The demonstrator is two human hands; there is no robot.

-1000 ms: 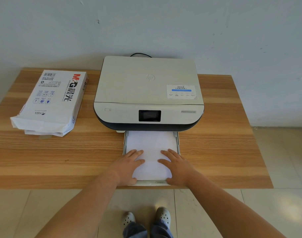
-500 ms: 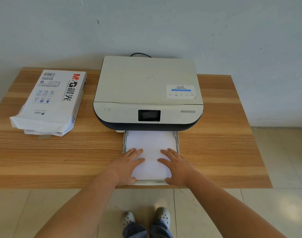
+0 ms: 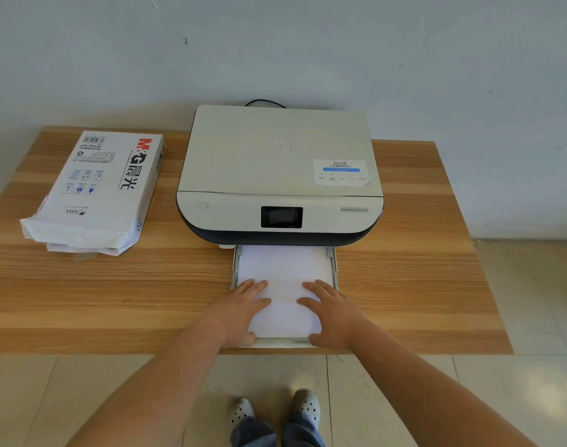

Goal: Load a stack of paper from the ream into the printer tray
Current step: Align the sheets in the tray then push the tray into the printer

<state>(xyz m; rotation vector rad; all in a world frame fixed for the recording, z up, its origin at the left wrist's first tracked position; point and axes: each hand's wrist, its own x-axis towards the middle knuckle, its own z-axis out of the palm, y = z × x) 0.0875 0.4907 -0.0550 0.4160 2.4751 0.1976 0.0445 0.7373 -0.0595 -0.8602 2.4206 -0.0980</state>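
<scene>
A white and dark printer [image 3: 280, 175] stands at the middle back of the wooden table [image 3: 404, 285]. Its paper tray [image 3: 335, 269] is pulled out toward me, and a white stack of paper [image 3: 283, 272] lies in it. My left hand [image 3: 240, 308] rests flat on the stack's near left part, fingers spread. My right hand [image 3: 332, 309] lies flat on the near right part, thumb at the tray's front edge. The ream [image 3: 98, 188], a white wrapper with red and black print, lies on the table's left side, its near end torn open.
A black cable [image 3: 264, 102] runs behind the printer by the pale wall. The table's front edge is just under my wrists. Tiled floor and my feet in grey clogs [image 3: 272, 411] show below.
Hardly anything differs: both hands stay flat on the paper in the tray, and the view has shifted very slightly.
</scene>
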